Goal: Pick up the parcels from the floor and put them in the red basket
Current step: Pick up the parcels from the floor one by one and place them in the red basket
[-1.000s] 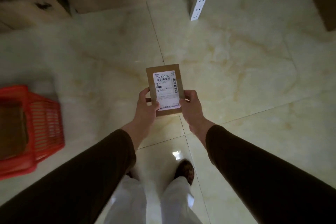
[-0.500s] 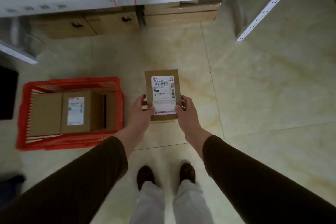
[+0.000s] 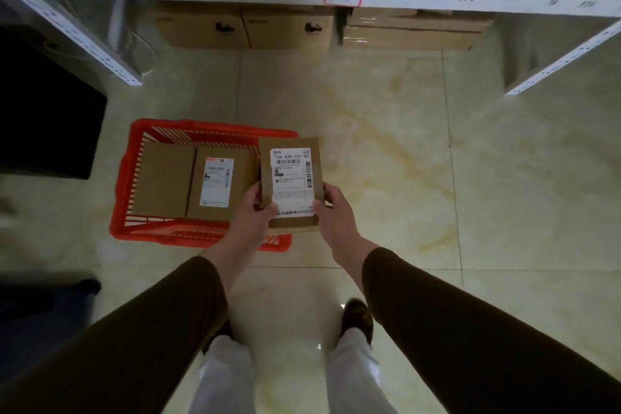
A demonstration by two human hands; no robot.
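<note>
I hold a small brown cardboard parcel with a white shipping label facing up. My left hand grips its lower left edge and my right hand grips its lower right edge. The parcel hovers over the right rim of the red basket, which stands on the floor to the left of centre. Inside the basket lies a larger brown parcel with a white label on top.
A white metal shelf spans the top, with cardboard boxes under it on the floor. Its slanted uprights come down at left and right. A black object stands at the left. My feet are on the glossy tile floor.
The view has swung left, so the red basket has moved from the left edge toward the centre. The parcel in both hands now overlaps the basket's right side instead of hanging over bare floor.
</note>
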